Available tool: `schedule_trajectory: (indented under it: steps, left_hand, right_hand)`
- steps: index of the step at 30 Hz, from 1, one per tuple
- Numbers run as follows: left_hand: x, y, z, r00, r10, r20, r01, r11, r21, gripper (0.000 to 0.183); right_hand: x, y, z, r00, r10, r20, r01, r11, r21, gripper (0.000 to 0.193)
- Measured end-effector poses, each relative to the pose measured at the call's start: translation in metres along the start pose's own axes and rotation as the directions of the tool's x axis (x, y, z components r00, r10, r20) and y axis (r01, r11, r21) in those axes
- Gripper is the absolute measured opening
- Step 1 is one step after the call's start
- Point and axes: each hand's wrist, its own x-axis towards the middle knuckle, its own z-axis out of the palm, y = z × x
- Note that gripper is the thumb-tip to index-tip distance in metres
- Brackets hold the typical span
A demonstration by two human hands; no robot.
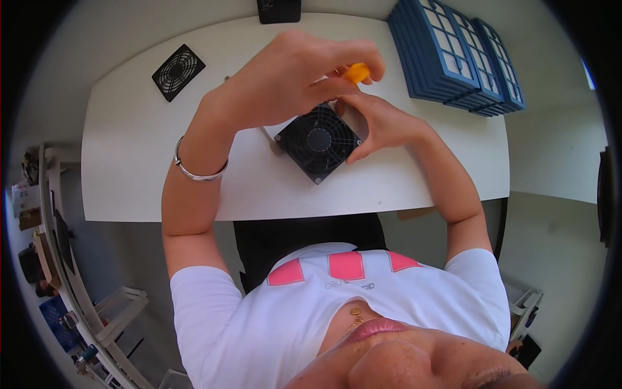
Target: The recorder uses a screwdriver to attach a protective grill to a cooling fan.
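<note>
A square black fan (319, 140) lies turned like a diamond on the white table, with silvery screw heads at its visible corners. My right hand (387, 126) grips it at the right, thumb by the right corner and fingers near the far corner. Above the fan's far side, my left hand (285, 84) is closed around a yellow-orange handle (356, 72), like a screwdriver's. The lower end of that tool is hidden behind my fingers. Part of a light cable (270, 141) shows at the fan's left, beneath my left wrist.
On the white table (136, 155), a black fan grille (178, 72) lies at the far left. Blue drawer units (457, 52) with pale fronts stand at the far right. A black object (279, 10) sits at the far edge. A shelf rack (71, 259) stands left of the table.
</note>
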Motion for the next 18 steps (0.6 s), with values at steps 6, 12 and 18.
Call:
schedule_trajectory:
  steps: [6,12,18]
  left_hand:
    - [0.001,-0.009,0.014,0.989,0.022,-0.148,0.001,0.988,0.154,0.024]
    - [0.002,-0.003,-0.005,0.988,-0.035,-0.152,0.047,0.996,0.077,0.024]
    - [0.000,-0.019,-0.007,0.997,0.026,0.074,-0.012,0.983,-0.185,0.026]
  right_hand:
    - [0.002,0.003,0.002,1.000,-0.005,-0.010,0.006,0.999,0.053,0.103]
    - [0.006,-0.002,0.001,0.999,0.035,0.013,-0.036,0.996,0.079,0.103]
    - [0.002,0.000,0.002,0.999,0.036,-0.010,-0.035,0.998,0.047,0.102]
